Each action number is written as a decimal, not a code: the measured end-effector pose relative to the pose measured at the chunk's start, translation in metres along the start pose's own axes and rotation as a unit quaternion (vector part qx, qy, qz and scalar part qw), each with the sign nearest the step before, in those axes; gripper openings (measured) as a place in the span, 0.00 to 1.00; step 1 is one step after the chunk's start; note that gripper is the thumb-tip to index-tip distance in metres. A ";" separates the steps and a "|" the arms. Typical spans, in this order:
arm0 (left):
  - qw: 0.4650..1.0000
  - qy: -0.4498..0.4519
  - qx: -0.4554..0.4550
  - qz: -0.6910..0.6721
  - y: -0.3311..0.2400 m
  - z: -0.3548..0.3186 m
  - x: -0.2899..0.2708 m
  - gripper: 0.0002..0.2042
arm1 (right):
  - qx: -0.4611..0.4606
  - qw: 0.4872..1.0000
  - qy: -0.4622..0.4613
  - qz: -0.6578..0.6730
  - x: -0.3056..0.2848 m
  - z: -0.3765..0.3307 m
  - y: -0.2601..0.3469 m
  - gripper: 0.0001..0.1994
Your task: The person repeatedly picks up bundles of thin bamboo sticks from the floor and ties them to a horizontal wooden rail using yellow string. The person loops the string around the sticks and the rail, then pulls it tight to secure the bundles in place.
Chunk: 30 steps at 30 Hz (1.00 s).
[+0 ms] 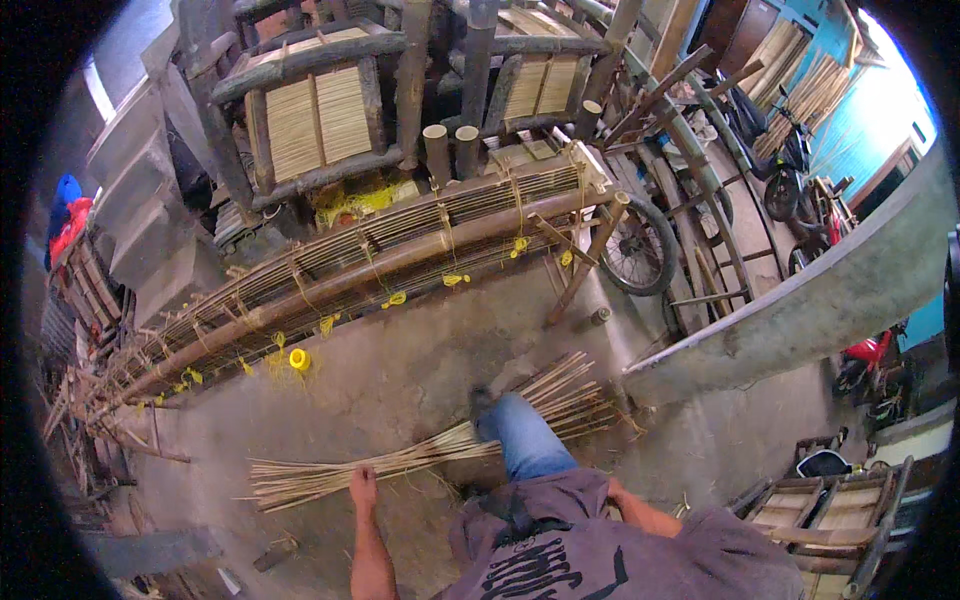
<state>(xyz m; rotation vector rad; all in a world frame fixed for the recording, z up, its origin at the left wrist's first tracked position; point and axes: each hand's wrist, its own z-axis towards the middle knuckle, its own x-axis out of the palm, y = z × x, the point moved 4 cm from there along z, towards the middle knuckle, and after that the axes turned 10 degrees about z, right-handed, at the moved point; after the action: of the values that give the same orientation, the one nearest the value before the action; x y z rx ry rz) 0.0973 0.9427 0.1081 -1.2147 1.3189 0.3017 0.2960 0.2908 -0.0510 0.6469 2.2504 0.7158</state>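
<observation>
Bamboo slats bundled on the concrete floor; left hand grasps them, yellow twine spool at eleven o'clock; right hand's grip hidden.

Left hand extended forward and down, fingers apparently curled closed. Right forearm bent inward; its hand hidden.

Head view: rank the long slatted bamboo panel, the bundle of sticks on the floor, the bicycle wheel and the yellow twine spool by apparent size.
1. Slatted bamboo panel
2. Bundle of sticks, under the left hand
3. Bicycle wheel
4. Yellow twine spool
</observation>
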 end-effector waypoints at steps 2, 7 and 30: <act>0.997 0.040 0.057 -0.035 -0.101 0.049 -0.024 0.11 | 0.086 0.996 0.012 0.009 0.013 0.017 -0.029 0.17; 0.958 0.001 0.285 -0.033 -0.372 0.146 -0.073 0.08 | 0.191 0.976 0.082 0.070 0.011 0.103 0.122 0.17; 0.860 0.152 0.479 0.091 -0.690 0.332 0.001 0.10 | 0.166 0.957 -0.096 0.219 -0.146 0.256 0.237 0.12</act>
<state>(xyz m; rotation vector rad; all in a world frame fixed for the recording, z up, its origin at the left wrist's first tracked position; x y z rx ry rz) 0.8121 0.9236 0.3804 -0.2836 1.5607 -0.4173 0.6332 0.4511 0.0087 1.3482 2.0783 0.4502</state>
